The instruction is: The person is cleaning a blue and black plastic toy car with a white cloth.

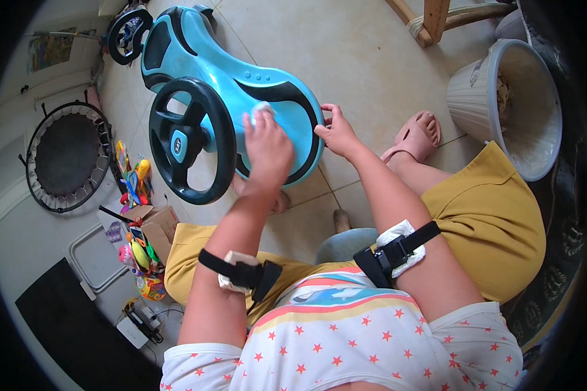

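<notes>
A light-blue and black ride-on swing car [215, 63] lies before me on the tiled floor. My left hand [269, 146] presses a crumpled white wipe or tissue [263, 107] onto its glossy blue body, just right of the black steering wheel [227, 161]. The fingers cover most of the white piece. At the car's rounded right end, my right hand [340, 129] grips the black-trimmed rim between thumb and fingers. Black straps with pads are fastened around both my forearms.
A lined waste bin [457, 93] stands at right, near my pink-sandaled foot [418, 132]. Wooden furniture legs [435, 22] are at top right. At left are a small trampoline [68, 151], colourful toys [137, 176] and a cardboard box [159, 227]. A bluish stool [347, 244] shows below me.
</notes>
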Available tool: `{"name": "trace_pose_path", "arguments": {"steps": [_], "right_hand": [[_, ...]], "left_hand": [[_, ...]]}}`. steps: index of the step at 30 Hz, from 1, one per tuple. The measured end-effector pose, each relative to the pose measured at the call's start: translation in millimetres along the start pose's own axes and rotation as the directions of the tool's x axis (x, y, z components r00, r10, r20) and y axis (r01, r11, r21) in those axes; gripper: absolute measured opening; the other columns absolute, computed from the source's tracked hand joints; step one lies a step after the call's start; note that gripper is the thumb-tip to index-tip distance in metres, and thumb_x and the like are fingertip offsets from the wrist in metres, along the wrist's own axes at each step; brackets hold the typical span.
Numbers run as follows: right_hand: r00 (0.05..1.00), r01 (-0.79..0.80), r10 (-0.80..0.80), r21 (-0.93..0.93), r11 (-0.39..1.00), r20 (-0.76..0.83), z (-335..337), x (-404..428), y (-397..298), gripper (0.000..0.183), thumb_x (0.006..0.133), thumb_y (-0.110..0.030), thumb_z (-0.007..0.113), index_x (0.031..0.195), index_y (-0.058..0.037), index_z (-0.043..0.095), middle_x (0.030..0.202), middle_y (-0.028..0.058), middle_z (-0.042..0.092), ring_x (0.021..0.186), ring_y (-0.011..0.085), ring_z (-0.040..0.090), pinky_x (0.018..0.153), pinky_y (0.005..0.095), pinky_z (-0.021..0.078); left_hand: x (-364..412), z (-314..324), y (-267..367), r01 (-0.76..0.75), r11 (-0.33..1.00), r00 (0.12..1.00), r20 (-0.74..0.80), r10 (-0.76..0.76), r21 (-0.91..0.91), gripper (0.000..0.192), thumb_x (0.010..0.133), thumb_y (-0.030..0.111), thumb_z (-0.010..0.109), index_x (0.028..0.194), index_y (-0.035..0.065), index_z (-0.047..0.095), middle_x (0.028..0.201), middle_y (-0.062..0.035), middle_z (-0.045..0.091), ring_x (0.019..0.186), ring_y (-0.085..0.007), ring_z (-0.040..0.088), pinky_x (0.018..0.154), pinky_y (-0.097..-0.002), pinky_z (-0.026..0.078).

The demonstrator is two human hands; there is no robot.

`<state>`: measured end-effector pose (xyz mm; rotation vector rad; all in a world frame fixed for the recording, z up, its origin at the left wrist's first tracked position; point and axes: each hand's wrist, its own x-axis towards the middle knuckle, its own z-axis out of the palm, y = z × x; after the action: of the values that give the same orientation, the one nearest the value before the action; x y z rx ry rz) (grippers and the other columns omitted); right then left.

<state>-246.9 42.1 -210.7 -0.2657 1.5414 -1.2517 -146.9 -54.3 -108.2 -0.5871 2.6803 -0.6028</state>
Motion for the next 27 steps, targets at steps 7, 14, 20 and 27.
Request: {"name": "trace_pose_path", "arguments": {"steps": [7,14,20,27], "right_hand": [[1.0,-0.003,0.002,-0.037,0.999,-0.007,4,3,1,0.059,0.075,-0.021,0.061,0.125,-0.0038,0.034,0.099,0.0173,0.058,0.088,0.0273,0.059,0.081,0.0362,0.0468],[0.998,-0.049,0.051,-0.054,0.997,0.037,2,4,3,0.06,0.075,-0.021,0.062,0.125,-0.0038,0.033,0.102,0.0187,0.058,0.091,0.0286,0.059,0.083,0.0367,0.0461],[0.999,-0.036,0.037,-0.163,0.986,0.003,2,-2,-5,0.063,0.076,-0.021,0.064,0.127,-0.0036,0.031,0.106,0.0203,0.057,0.094,0.0294,0.059,0.085,0.0368,0.0456],[0.997,-0.076,0.079,-0.196,0.978,0.006,-4,0,-6,0.068,0.076,-0.022,0.064,0.131,-0.0042,0.028,0.111,0.0225,0.054,0.099,0.0312,0.057,0.088,0.0369,0.0446]], "left_hand": [[-32,-11,-4,-0.067,0.994,0.997,-0.04,0.064,-0.083,0.043,0.074,0.017,0.052,0.11,-0.0049,0.058,0.118,-0.0169,0.052,0.118,-0.0276,0.044,0.107,-0.0472,0.021],[-21,-21,-7,-0.054,0.986,0.993,0.114,0.036,0.155,0.047,0.078,0.018,0.046,0.116,-0.009,0.052,0.126,-0.0215,0.046,0.124,-0.0303,0.038,0.109,-0.0461,0.016],[-30,-13,-7,-0.113,0.992,0.988,0.11,0.106,0.055,0.047,0.083,0.018,0.041,0.122,-0.0064,0.05,0.132,-0.0182,0.043,0.127,-0.0308,0.034,0.11,-0.0465,0.013],[-33,-39,-20,-0.083,0.987,0.986,0.152,0.063,0.134,0.051,0.08,0.023,0.051,0.123,-0.0038,0.049,0.131,-0.0165,0.044,0.128,-0.0271,0.034,0.11,-0.0476,0.011]]}}
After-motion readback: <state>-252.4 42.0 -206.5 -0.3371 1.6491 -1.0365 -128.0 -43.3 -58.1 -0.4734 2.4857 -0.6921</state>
